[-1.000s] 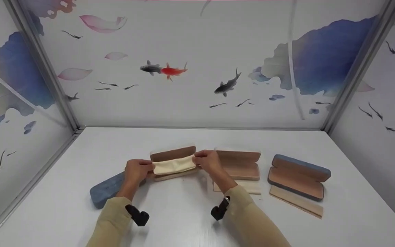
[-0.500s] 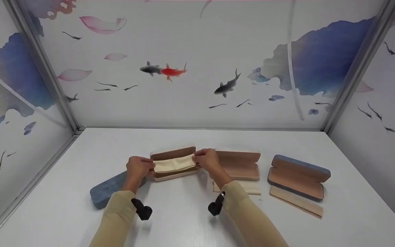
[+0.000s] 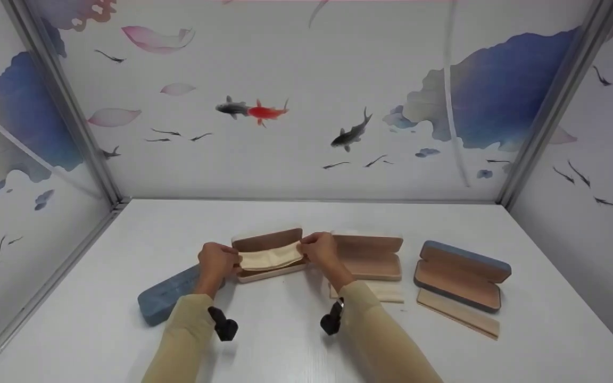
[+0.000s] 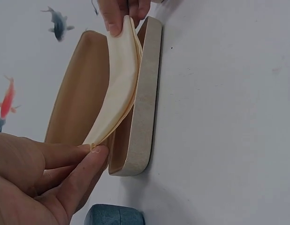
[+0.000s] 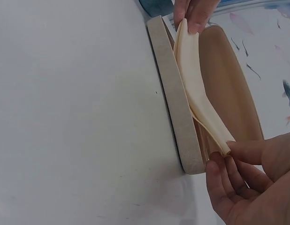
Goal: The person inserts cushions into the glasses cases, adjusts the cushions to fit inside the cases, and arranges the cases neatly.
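Observation:
A folded cream cloth (image 3: 270, 257) stretches between both hands, sagging a little in the middle. My left hand (image 3: 218, 264) pinches its left end between thumb and fingers, and my right hand (image 3: 321, 252) pinches the right end. Directly under the cloth lies an open glasses case (image 3: 266, 276), beige outside with a brown lining. Its lid stands up at the back. In the left wrist view the cloth (image 4: 119, 84) bows down into the case's opening, close along the front wall (image 4: 147, 93). The right wrist view shows the thumb on top of the cloth's folded end (image 5: 225, 145).
A closed blue glasses case (image 3: 165, 298) lies left of the left hand. To the right stand an open beige case (image 3: 370, 266) with a cream cloth (image 3: 386, 291) before it, partly behind the right arm, and an open blue case (image 3: 458, 282) with a folded cloth (image 3: 458, 314) in front.
The left hand has shifted slightly right and the forearms have drawn a little closer together. The cloth stays pinched at both ends over the case, with slightly more sag.

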Demonstrator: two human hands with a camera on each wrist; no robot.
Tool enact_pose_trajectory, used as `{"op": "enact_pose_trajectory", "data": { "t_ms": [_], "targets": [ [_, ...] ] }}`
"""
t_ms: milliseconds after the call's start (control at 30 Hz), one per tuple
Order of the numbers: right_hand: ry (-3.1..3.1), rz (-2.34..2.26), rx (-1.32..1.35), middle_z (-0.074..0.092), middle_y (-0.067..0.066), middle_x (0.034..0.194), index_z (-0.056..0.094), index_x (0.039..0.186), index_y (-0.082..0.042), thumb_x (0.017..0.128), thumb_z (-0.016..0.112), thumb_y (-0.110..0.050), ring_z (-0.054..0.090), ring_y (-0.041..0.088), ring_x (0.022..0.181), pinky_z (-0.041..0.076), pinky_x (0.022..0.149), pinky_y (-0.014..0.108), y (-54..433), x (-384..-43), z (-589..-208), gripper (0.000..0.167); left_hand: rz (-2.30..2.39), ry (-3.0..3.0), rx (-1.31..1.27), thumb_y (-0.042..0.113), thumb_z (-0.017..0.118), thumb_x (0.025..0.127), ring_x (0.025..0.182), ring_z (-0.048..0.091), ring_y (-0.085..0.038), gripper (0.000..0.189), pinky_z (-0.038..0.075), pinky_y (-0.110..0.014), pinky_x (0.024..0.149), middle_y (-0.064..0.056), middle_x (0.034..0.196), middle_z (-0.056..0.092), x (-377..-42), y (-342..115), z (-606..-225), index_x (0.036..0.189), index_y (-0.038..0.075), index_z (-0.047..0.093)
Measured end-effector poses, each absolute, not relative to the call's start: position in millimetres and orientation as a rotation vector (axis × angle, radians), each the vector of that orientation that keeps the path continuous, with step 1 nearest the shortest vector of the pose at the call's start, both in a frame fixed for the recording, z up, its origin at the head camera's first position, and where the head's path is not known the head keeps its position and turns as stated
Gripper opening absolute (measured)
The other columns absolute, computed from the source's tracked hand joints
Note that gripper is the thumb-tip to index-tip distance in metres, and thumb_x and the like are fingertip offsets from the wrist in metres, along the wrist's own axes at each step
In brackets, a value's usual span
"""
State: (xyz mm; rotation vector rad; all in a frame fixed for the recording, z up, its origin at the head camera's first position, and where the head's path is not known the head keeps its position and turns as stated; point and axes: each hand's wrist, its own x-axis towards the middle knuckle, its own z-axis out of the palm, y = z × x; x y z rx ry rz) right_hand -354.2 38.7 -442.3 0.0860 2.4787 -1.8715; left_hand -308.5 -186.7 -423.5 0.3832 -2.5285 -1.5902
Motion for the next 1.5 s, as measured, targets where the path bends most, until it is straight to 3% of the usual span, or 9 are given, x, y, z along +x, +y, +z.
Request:
{"op": "enact_pose_trajectory", "data": {
  "t_ms": [600,833,967,1100,1500],
  "targets": [
    [2.585,-1.774,0.044,0.069,0.009,0.085,0.071,0.097,0.004,0.092,0.068,-0.004,0.061,0.013,0.069,0.048,0.059,0.022,36,-354,-446,0.01,-1.508,-2.59,0.411,-0.001,0.068,0.088,0.074,0.075,-0.025,0.021,0.06,-0.029,0.064,-0.031,0.104,0.071,-312,-189,-430,0.105,-0.014,0.07],
    [2.609,-1.758,0.057,0.069,0.009,0.083,0.072,0.095,0.003,0.09,0.069,-0.003,0.061,0.013,0.066,0.047,0.056,0.02,35,-355,-447,0.008,-1.512,-2.563,0.382,-0.004,0.067,0.087,0.066,0.072,-0.019,0.019,0.059,-0.026,0.059,-0.031,0.102,0.071,-313,-187,-434,0.102,-0.014,0.071],
    [2.627,-1.735,0.069,0.069,0.008,0.081,0.072,0.094,0.003,0.09,0.07,-0.003,0.06,0.011,0.063,0.045,0.054,0.02,34,-356,-448,0.007,-1.483,-2.559,0.363,-0.005,0.066,0.086,0.069,0.072,-0.022,0.019,0.06,-0.028,0.06,-0.031,0.102,0.071,-313,-186,-435,0.102,-0.014,0.071],
    [2.648,-1.706,0.077,0.067,0.007,0.082,0.072,0.093,0.002,0.09,0.07,-0.004,0.057,0.011,0.065,0.045,0.056,0.02,34,-356,-448,0.006,-1.479,-2.563,0.371,-0.005,0.066,0.086,0.073,0.073,-0.026,0.019,0.06,-0.03,0.062,-0.031,0.101,0.071,-313,-185,-435,0.102,-0.015,0.07],
    [2.665,-1.678,0.044,0.069,0.01,0.087,0.072,0.094,0.003,0.09,0.069,-0.002,0.057,0.012,0.069,0.046,0.058,0.021,33,-355,-446,0.007,-1.418,-2.622,0.378,-0.007,0.059,0.085,0.067,0.068,-0.02,0.019,0.056,-0.026,0.056,-0.03,0.096,0.072,-310,-184,-429,0.098,-0.014,0.071]
  ]
}}
